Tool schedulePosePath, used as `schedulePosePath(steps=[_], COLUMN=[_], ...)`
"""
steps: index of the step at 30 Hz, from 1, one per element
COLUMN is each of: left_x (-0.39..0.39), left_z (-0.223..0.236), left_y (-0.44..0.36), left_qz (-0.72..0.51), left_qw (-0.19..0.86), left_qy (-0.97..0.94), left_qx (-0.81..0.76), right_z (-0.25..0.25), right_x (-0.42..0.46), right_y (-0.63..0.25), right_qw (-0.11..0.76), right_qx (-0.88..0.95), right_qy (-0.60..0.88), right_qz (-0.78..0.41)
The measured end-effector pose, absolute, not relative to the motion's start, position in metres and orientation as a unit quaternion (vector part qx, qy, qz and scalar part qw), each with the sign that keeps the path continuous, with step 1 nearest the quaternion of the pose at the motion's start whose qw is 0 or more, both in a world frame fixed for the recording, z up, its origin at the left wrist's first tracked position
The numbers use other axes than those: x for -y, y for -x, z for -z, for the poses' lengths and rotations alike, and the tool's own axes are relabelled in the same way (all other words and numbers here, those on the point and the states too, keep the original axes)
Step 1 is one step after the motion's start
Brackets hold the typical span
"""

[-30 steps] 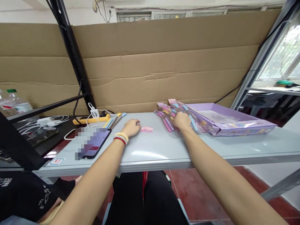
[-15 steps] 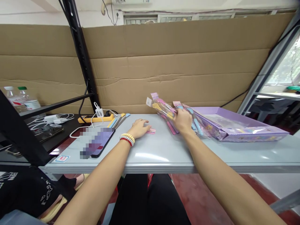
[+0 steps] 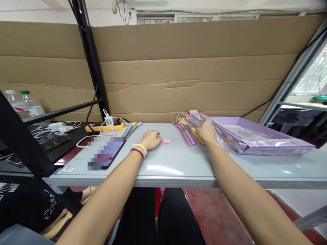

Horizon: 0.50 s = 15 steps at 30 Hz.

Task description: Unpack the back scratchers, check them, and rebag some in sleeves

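Observation:
My left hand (image 3: 151, 139) lies on the grey tabletop, its fingers loosely spread. A small pink card (image 3: 165, 142) sits at its fingertips. My right hand (image 3: 206, 132) is closed on a yellow back scratcher (image 3: 183, 121) in clear plastic, low over a pile of similar packs. Pink and purple back scratcher handles (image 3: 187, 137) show in that pile, and a pink header card (image 3: 193, 112) sticks up behind. My right fingers hide part of the yellow handle. Left of my left hand lie loose back scratchers (image 3: 133, 128) with yellow and blue claw heads.
Right of the pile stands a purple open box (image 3: 276, 149) with clear plastic inside. A phone (image 3: 113, 153) lies at the left, near a yellow power strip (image 3: 104, 127) with white cables. A black post (image 3: 88, 61) and a cardboard wall (image 3: 178, 68) border the table (image 3: 163, 166).
My right hand has moved slightly right and lowered the yellow back scratcher from a raised tilt onto the pile. My left hand has stayed nearly still.

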<state>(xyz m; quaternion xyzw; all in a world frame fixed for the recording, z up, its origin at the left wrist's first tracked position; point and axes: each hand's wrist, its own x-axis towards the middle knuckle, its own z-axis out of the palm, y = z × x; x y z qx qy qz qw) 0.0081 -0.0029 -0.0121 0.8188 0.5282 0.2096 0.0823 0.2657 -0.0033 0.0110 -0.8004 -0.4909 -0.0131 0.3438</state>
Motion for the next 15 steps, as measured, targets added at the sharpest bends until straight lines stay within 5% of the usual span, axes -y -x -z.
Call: schedulePosePath(steps=[5,10,15], left_x=[0.004,0.007,0.012], left_z=[0.011,0.007,0.000], left_y=[-0.008,-0.011,-0.017], left_qz=[-0.205,-0.270,-0.435], left_qw=[0.087,0.125,0.338], left_qy=[-0.814,-0.794,-0.724], left_qx=[-0.537,-0.530,-0.415], right_z=[-0.019,-0.031,-0.026], right_x=[0.006,0.019,0.029], right_y=[-0.268,-0.254,-0.212], right_qw=[0.408,0.521,0.449], right_qx=[0.463,0.504,0.678], right_qy=[0.787,0.666,0.533], right_qz=[0.015,0.177,0.235])
